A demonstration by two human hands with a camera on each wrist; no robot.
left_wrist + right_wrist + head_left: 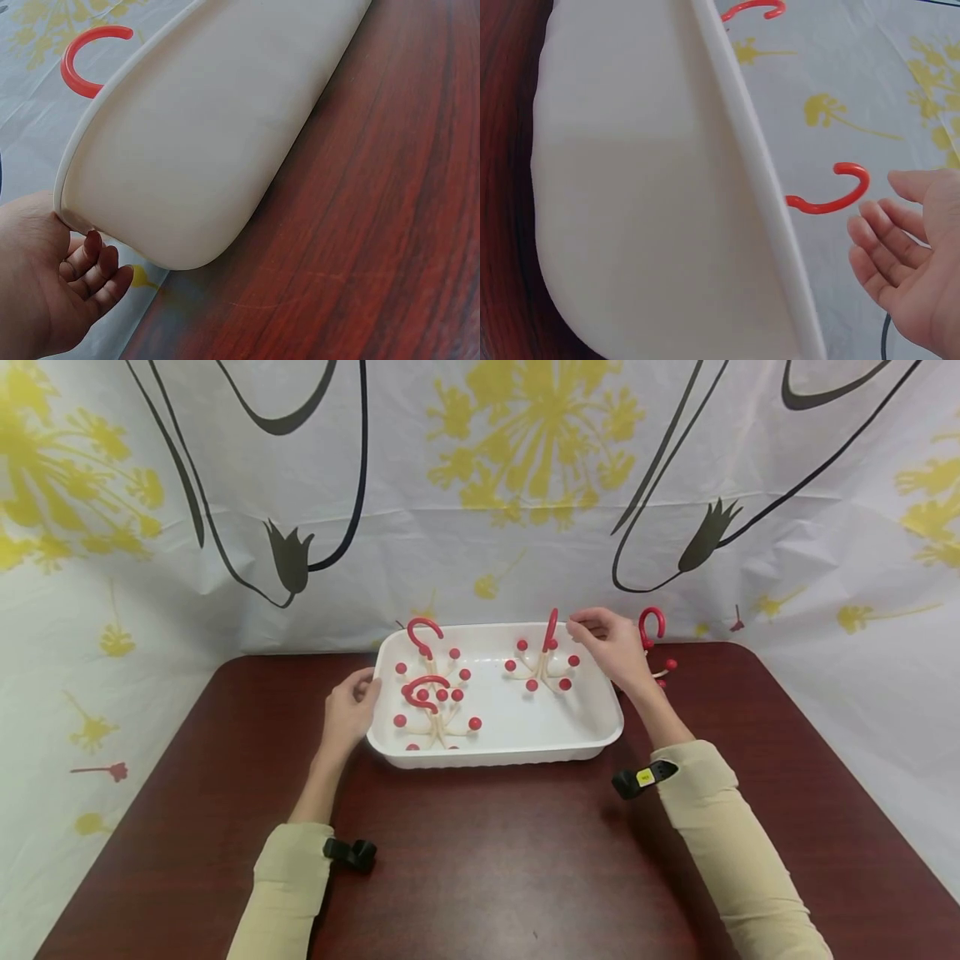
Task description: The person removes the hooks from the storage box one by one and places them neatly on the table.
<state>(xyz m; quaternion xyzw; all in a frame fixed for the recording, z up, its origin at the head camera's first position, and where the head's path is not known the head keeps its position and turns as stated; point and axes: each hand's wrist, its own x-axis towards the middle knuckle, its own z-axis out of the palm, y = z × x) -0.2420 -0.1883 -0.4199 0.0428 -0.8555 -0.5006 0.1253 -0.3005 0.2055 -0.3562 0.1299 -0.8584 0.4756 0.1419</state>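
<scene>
A white tray [517,731] with rounded corners stands on the table. My left hand [349,710] grips its left end, fingers curled below the rim in the left wrist view. Inside the tray stand scalp massagers with red hooked handles and pale prongs tipped with red balls: one at the back left [422,647], another in front of it [433,706], and a third [551,631] at the right. My right hand [613,647] hovers over the tray's back right corner, fingers loosely bent beside the third one's hook [855,191], holding nothing.
Another massager [652,620] stands outside the tray on the right, partly hidden behind my right hand. The dark reddish table [480,852] extends in front of the tray. A white cloth [405,535] with yellow and grey flowers hangs behind the table.
</scene>
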